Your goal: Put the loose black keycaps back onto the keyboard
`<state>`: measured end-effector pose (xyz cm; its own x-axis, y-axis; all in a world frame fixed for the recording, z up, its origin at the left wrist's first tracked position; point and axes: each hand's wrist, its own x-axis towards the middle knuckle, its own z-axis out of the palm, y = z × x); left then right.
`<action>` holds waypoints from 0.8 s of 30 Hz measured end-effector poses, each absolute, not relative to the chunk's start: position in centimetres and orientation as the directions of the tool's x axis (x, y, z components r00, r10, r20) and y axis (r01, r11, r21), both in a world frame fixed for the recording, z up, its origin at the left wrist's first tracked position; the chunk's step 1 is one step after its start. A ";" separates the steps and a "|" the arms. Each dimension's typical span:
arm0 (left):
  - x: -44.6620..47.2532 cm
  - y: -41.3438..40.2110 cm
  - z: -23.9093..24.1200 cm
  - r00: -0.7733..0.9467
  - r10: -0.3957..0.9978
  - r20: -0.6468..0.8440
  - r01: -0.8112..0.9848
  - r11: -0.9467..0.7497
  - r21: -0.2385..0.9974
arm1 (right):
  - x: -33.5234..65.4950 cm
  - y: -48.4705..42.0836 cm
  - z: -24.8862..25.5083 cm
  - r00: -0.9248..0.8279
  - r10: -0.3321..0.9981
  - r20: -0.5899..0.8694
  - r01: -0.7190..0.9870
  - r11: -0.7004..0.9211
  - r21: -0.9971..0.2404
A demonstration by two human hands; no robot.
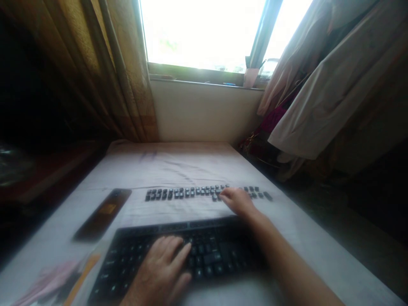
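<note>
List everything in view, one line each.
keyboard: one, black, near edge of the table
loose keys: one row, dark, beyond the keyboard
phone: one, dark, left of the keyboard
table: one, white cover
curtain: one, tan, left of the window
window: one, bright, behind the table
hanging cloth: pale, right
left hand: flat on the keyboard
right hand: at the loose keys

A bright window (204, 29) fills the far wall, its daylight blown out to white, with a dark upright frame bar (263, 34) towards the right. Below the wooden sill (197, 76) runs plain cream wall (204, 112). Tan curtains (127, 72) hang at left, pale garments (334, 85) at right. A whitish cloth covers the surface (178, 165). The floor (344, 229) lies dim.
</note>
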<state>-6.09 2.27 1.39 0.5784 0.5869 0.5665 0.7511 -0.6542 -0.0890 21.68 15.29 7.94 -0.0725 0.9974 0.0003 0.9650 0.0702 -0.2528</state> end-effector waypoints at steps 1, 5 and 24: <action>-6.1 2.3 1.4 0.579 0.586 0.566 0.751 -0.655 -0.090 | 21.8 15.6 7.6 -0.069 0.998 0.001 0.971 0.068 -0.231; -6.2 2.3 1.3 0.586 0.576 0.570 0.747 -0.657 -0.104 | 21.9 16.3 6.7 -0.090 0.996 0.005 0.984 0.090 -0.155; -6.0 2.0 1.4 0.572 0.606 0.553 0.750 -0.659 -0.053 | 20.2 16.0 6.4 -0.169 0.985 0.043 0.977 0.173 -0.126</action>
<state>-5.98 1.96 1.36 0.5718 0.6063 0.5527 0.7502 -0.6591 -0.0532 20.20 15.98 6.37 -0.1692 0.9846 0.0432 0.9767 0.1734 -0.1261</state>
